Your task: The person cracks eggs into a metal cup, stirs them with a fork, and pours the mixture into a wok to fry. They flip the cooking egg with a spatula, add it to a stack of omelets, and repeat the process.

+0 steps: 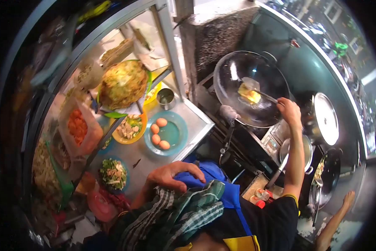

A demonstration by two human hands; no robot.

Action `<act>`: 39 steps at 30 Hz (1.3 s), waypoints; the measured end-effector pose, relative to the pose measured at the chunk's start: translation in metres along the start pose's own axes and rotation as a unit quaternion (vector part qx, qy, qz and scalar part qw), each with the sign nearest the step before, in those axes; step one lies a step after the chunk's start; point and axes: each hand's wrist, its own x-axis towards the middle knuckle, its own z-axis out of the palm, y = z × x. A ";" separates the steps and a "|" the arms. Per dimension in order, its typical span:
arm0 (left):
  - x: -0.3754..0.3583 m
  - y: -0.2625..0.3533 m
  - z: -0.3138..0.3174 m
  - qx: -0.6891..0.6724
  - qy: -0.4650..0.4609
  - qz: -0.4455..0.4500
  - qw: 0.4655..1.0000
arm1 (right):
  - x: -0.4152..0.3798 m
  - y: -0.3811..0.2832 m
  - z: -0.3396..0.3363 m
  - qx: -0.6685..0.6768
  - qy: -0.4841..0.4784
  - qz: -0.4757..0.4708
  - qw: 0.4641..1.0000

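My right hand (289, 111) is closed round the handle of a spatula (250, 83), reaching over the rim of a large black wok (227, 69). Yellow fried egg (250, 96) lies in the wok beside the spatula's blade. My left hand (171, 175) hovers in front of my body with its fingers curved and apart, holding nothing. Just below it are the blue apron (229, 194) and a green-and-white checked cloth (196, 205). Nearest to that hand on the counter is a teal plate (175, 134) with several brown eggs (163, 144) along its left side.
A metal cup (166, 98), a yellow bowl of food (129, 127) and a plate of chopped greens (113, 173) stand on the left counter. Right of the wok are a lidded pot (325, 119), a saucepan (307, 152) and a smaller wok (332, 175). Another person's arm (336, 221) extends at lower right.
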 end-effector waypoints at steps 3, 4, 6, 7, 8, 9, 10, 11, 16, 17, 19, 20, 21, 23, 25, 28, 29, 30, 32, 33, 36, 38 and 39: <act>-0.003 -0.008 -0.006 0.009 0.024 -0.024 0.999 | 0.000 0.008 0.030 0.325 -0.053 0.078 0.941; -0.002 -0.008 -0.006 0.004 0.028 -0.052 0.998 | -0.009 0.009 0.039 0.432 -0.091 0.156 0.883; 0.002 -0.015 -0.001 -0.062 0.100 -0.052 0.992 | -0.016 0.009 0.071 0.595 -0.097 0.202 0.772; 0.004 -0.022 -0.005 -0.042 0.129 -0.061 0.989 | -0.017 0.014 0.090 0.648 -0.115 0.215 0.722; 0.006 -0.032 -0.011 -0.021 0.155 -0.071 0.985 | -0.022 0.006 0.100 0.690 -0.093 0.241 0.676; 0.007 -0.043 -0.018 -0.020 0.163 -0.070 0.984 | -0.028 0.004 0.108 0.711 -0.107 0.252 0.648; 0.007 -0.057 -0.027 0.014 0.230 -0.074 0.970 | -0.035 0.004 0.114 0.730 -0.121 0.264 0.619; 0.006 -0.071 -0.035 0.046 0.294 -0.079 0.951 | -0.044 -0.005 0.116 0.704 -0.102 0.296 0.637; -0.008 -0.103 -0.075 0.223 0.493 -0.037 0.840 | -0.086 0.014 0.145 0.454 -0.098 0.185 0.866; -0.013 -0.103 -0.078 0.224 0.508 -0.025 0.832 | -0.098 -0.005 0.129 0.260 -0.023 0.083 0.962; -0.019 -0.096 -0.074 0.234 0.499 -0.041 0.834 | -0.107 -0.049 0.106 0.084 0.085 -0.018 0.993; -0.022 -0.092 -0.069 0.245 0.486 -0.056 0.837 | -0.109 -0.095 0.081 0.044 0.126 -0.044 0.990; -0.023 -0.089 -0.061 0.243 0.491 -0.058 0.835 | -0.107 -0.130 0.077 0.161 0.058 -0.059 0.983; -0.022 -0.087 -0.044 0.237 0.471 -0.092 0.845 | -0.104 -0.199 0.084 0.289 -0.048 -0.125 0.948; -0.023 -0.094 -0.030 0.227 0.462 -0.088 0.853 | -0.098 -0.251 0.140 0.299 -0.115 -0.264 0.910; -0.029 -0.089 -0.015 0.228 0.462 -0.094 0.852 | -0.089 -0.335 0.199 0.346 -0.086 -0.359 0.863; -0.035 -0.089 -0.013 0.224 0.455 -0.110 0.855 | -0.082 -0.358 0.212 0.316 -0.084 -0.367 0.871; -0.041 -0.089 -0.009 0.219 0.448 -0.127 0.857 | -0.078 -0.375 0.223 0.284 -0.084 -0.374 0.879; -0.054 -0.089 -0.004 0.225 0.458 -0.122 0.851 | -0.070 -0.399 0.238 0.257 -0.089 -0.378 0.885; -0.061 -0.091 -0.002 0.221 0.475 -0.128 0.842 | -0.070 -0.405 0.243 0.226 -0.093 -0.377 0.893; -0.077 -0.098 0.001 0.209 0.508 -0.137 0.825 | -0.069 -0.409 0.250 0.148 -0.145 -0.379 0.902; -0.083 -0.099 -0.001 0.207 0.550 -0.125 0.799 | -0.074 -0.403 0.253 0.148 -0.166 -0.349 0.910; -0.086 -0.095 -0.005 0.213 0.549 -0.147 0.795 | -0.077 -0.399 0.255 0.149 -0.186 -0.317 0.918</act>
